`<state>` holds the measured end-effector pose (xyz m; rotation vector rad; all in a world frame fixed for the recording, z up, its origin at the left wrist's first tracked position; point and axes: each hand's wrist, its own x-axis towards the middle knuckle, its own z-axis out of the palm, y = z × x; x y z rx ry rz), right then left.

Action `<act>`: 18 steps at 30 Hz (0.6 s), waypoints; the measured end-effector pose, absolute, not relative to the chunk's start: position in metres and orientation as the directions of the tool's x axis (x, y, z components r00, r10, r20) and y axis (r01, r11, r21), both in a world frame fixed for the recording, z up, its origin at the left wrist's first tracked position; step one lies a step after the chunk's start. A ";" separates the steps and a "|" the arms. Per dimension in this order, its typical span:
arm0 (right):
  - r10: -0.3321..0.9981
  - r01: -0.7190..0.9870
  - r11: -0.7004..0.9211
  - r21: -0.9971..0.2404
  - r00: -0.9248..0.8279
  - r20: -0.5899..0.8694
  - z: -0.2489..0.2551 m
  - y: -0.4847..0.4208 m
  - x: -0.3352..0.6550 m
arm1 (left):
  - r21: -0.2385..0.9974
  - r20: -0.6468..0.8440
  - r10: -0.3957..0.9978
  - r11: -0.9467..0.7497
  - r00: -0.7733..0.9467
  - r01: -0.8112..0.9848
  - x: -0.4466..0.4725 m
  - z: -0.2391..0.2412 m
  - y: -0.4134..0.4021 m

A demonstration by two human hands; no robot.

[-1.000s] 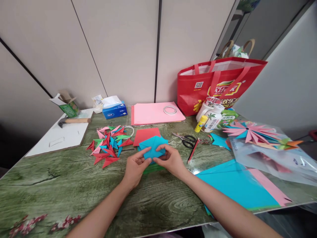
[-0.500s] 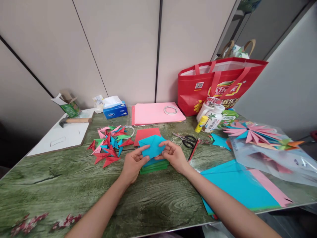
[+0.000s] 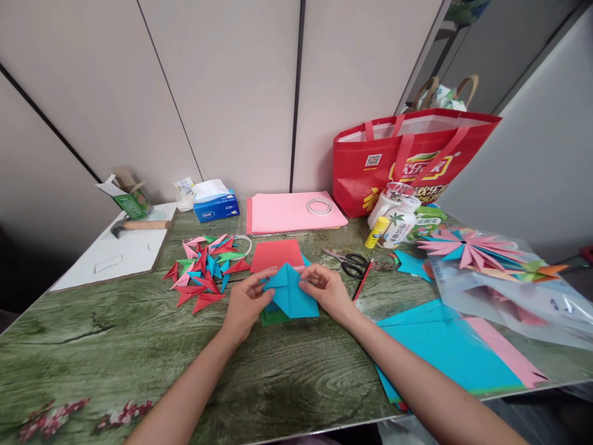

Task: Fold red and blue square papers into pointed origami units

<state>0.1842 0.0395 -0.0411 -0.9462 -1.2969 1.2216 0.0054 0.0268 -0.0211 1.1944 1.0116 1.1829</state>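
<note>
Between my two hands is a blue sheet of origami paper (image 3: 296,300), partly folded, with a pointed top and creases down its middle. My left hand (image 3: 245,303) pinches its left edge between thumb and fingers. On the right edge, the thumb and fingers of my right hand (image 3: 327,292) grip it too. Beneath it lie green paper squares (image 3: 272,318), mostly covered, and red paper squares (image 3: 277,254) show just behind. Left of my hands is a loose heap of small folded paper pieces (image 3: 206,272) in red, blue, pink and green.
Scissors (image 3: 348,262) and a red pencil (image 3: 362,280) lie right of my hands. Behind are pink sheets (image 3: 282,213), a tissue box (image 3: 215,207), a glue stick (image 3: 377,232) and a red bag (image 3: 356,176). A hammer (image 3: 141,226) rests on a white board (image 3: 115,259). Blue sheets (image 3: 445,352) lie at right.
The blue paper has been turned and partly opened out; it now points up and reaches lower on the right. Both hands keep hold of its sides, nearly in place.
</note>
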 end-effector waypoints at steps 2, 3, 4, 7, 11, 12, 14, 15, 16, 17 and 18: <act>0.981 -0.075 0.164 -0.984 -0.089 0.171 -0.043 0.040 0.184 | 0.987 0.056 0.993 -0.040 0.102 -0.153 0.006 -0.022 0.026; 0.982 -0.062 0.168 -0.984 -0.073 0.173 -0.044 0.040 0.184 | 0.986 0.056 0.994 -0.039 0.098 -0.164 0.007 -0.022 0.026; 0.983 -0.054 0.173 -0.983 -0.059 0.176 -0.044 0.040 0.184 | 0.984 0.044 0.993 -0.025 0.109 -0.174 0.008 -0.022 0.025; 0.979 -0.019 0.196 -0.980 -0.045 0.197 -0.045 0.040 0.184 | 0.984 -0.029 0.982 0.061 0.185 -0.169 0.010 -0.025 0.022; 0.971 0.042 0.228 -0.973 -0.083 0.224 -0.044 0.038 0.182 | 0.994 -0.089 0.979 0.100 0.184 -0.053 0.011 -0.028 0.020; 0.969 0.053 0.232 -0.971 -0.101 0.226 -0.043 0.038 0.182 | 0.995 -0.089 0.982 0.096 0.164 -0.035 0.010 -0.029 0.021; 0.965 0.060 0.234 -0.970 -0.133 0.225 -0.041 0.037 0.182 | 0.995 -0.083 0.990 0.088 0.113 -0.042 0.009 -0.030 0.023; 0.964 0.052 0.231 -0.972 -0.146 0.221 -0.041 0.036 0.182 | 0.994 -0.081 0.993 0.086 0.088 -0.062 0.008 -0.030 0.024; 0.963 0.037 0.226 -0.973 -0.158 0.217 -0.040 0.036 0.182 | 0.992 -0.081 0.995 0.086 0.064 -0.094 0.007 -0.030 0.025; 0.961 0.018 0.220 -0.975 -0.174 0.213 -0.040 0.036 0.182 | 0.987 -0.082 0.996 0.087 0.044 -0.131 0.006 -0.030 0.026; 0.958 -0.005 0.213 -0.977 -0.195 0.210 -0.040 0.035 0.182 | 0.981 -0.085 0.996 0.089 0.027 -0.170 0.006 -0.029 0.027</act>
